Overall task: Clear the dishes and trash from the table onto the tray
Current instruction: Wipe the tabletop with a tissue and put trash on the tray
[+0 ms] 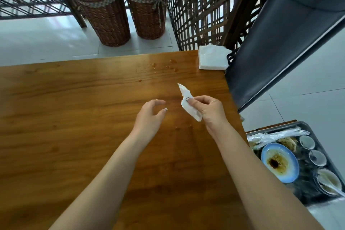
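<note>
While above the table (84, 117), napkin (192, 113) between fingers (202, 99) of right hand (211, 112)

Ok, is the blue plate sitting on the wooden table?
No, the blue plate lies in the metal tray beside the wooden table, not on its top.

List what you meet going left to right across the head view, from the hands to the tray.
left hand → torn napkin → right hand, which pinches it → blue plate on the tray → small white bowls along the tray's right side
</note>
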Tool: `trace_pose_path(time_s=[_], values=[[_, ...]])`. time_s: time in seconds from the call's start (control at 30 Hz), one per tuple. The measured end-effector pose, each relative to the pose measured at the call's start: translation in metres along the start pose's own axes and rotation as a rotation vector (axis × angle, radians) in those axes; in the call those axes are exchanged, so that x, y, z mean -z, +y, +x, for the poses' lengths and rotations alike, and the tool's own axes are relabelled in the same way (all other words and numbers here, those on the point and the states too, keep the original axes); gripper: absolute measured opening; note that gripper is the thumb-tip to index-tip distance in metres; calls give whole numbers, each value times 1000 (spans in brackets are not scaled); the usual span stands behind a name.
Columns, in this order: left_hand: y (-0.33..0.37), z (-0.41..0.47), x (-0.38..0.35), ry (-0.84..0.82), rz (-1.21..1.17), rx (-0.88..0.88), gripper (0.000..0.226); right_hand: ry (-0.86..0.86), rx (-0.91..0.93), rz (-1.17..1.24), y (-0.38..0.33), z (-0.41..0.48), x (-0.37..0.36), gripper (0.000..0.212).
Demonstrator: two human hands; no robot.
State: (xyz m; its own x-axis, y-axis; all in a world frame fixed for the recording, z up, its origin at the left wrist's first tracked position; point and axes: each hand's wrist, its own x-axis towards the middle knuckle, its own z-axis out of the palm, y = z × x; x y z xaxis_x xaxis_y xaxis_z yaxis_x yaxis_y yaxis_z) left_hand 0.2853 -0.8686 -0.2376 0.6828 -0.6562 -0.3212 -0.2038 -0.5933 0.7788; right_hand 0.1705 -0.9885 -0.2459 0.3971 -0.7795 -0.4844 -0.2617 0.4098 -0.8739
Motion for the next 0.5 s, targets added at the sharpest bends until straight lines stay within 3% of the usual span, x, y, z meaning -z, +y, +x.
trace_pose_path(time_s=[0.2, 0.5], values=[[11, -57, -8, 79, -43, -51, 25, -22, 12, 0, 10, -46, 27, 10], [-17, -173, -16, 214, -78, 14, 31, -108, 36, -105, 37, -123, 73, 15]])
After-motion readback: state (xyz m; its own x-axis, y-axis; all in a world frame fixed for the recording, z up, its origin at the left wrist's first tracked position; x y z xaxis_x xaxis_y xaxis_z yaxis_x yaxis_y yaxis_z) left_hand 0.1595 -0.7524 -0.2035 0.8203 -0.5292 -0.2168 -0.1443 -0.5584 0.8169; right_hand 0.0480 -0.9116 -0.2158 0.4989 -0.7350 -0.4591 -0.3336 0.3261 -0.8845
